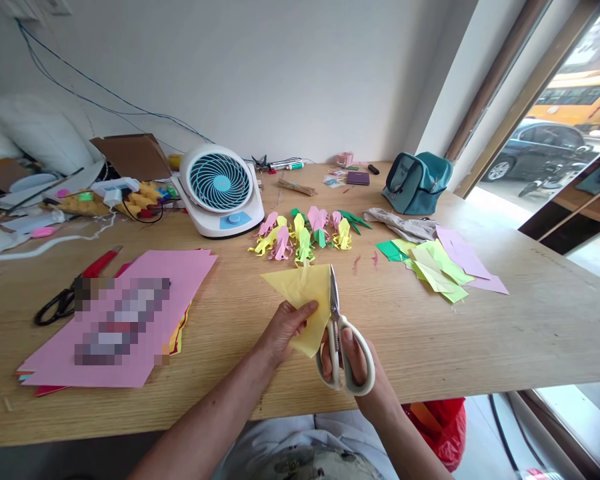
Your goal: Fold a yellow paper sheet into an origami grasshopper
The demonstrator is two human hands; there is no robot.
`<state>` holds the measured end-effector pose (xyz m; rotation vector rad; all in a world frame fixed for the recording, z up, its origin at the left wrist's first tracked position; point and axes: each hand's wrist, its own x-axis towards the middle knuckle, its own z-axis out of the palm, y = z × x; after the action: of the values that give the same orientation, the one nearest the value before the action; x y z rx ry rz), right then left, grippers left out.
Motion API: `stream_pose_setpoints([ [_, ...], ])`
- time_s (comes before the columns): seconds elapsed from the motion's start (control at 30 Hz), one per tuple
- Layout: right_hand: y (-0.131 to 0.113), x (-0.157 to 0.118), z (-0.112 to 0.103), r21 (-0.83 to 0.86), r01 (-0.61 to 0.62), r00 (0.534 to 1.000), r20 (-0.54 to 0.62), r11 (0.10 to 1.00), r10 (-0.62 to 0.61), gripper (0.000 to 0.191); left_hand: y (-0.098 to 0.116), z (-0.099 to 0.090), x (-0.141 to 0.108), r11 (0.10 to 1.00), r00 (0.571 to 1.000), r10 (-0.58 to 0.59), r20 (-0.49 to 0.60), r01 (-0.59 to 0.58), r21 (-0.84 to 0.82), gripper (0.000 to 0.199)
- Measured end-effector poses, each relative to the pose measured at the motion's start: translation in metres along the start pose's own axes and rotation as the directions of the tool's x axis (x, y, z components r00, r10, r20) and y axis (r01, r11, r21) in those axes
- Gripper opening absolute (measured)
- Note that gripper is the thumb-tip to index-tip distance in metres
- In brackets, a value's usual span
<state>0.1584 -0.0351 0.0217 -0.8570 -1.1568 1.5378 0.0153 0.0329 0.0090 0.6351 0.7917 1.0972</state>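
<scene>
A folded piece of yellow paper (307, 287), roughly triangular, is pinched between the thumb and fingers of my left hand (287, 330). My right hand (357, 363) has its fingers through the cream handles of the scissors (353, 353). The scissor blades point away from me along the right edge of the yellow paper. Beyond the paper, several folded paper figures (304, 243) in pink, yellow and green stand grouped on the wooden table (240, 393).
Pink sheets (180, 280) lie stacked at left beside black-handled scissors (60, 303). A white fan (220, 190) stands behind. Loose green and yellow paper (437, 267), a grey cloth (405, 225) and a teal bag (417, 183) are at right. A red bag (447, 430) hangs below the table edge.
</scene>
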Motion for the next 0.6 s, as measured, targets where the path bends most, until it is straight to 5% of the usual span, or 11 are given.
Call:
stream_pose_setpoints([
  [0.3, -0.0028, -0.0002, -0.0028, -0.06, -0.004, 1.0, 0.007, 0.998, 0.005, 0.057, 0.0022, 0.0016, -0.0036, 1.0, 1.0, -0.007, 0.008, 0.007, 0.019, 0.039],
  [0.6, 0.005, -0.0025, 0.0003, 0.053, -0.016, 0.999, -0.036, 0.998, 0.018, 0.055, 0.0009, 0.0043, -0.0048, 0.999, 0.999, -0.04, 0.023, 0.04, -0.001, 0.04],
])
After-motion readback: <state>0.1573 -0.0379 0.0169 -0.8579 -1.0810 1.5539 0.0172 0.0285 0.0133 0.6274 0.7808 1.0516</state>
